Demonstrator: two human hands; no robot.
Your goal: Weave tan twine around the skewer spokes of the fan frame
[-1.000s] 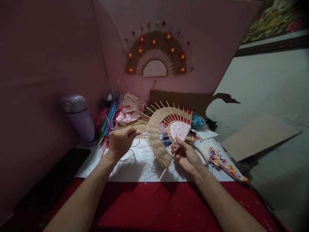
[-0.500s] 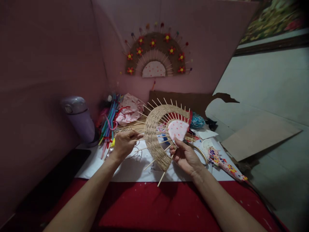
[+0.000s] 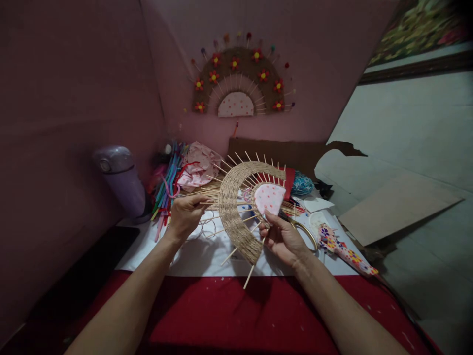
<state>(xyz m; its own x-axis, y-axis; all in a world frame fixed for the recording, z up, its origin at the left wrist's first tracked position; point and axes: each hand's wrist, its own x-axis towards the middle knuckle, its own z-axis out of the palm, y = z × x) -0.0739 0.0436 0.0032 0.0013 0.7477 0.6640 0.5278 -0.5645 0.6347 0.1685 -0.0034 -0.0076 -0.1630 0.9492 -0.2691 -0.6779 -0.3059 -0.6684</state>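
A half-round woven fan [image 3: 233, 212] of tan twine and thin wooden sticks hangs tilted above the white paper. At its centre is a white half-circle of cloth with red dots [image 3: 269, 198]. My right hand [image 3: 284, 241] is closed on the lower edge of that centre, thumb on the dotted cloth and fingers behind. My left hand [image 3: 189, 215] pinches the tip of one stick at the fan's left edge; whether twine is also between the fingertips cannot be made out. Bare stick ends stick out all round the woven band.
Scissors [image 3: 305, 234] and a flower-patterned glue gun [image 3: 347, 250] lie to the right. A purple bottle [image 3: 123, 185], pipe cleaners [image 3: 164, 185], crumpled pink cloth [image 3: 199, 166] and blue yarn [image 3: 302, 184] stand behind. A flower-decorated fan [image 3: 234, 64] hangs on the wall.
The fan has shifted slightly left and turned a little in my right hand. My left hand has moved slightly left and up, its fingertips now at a stick's tip.
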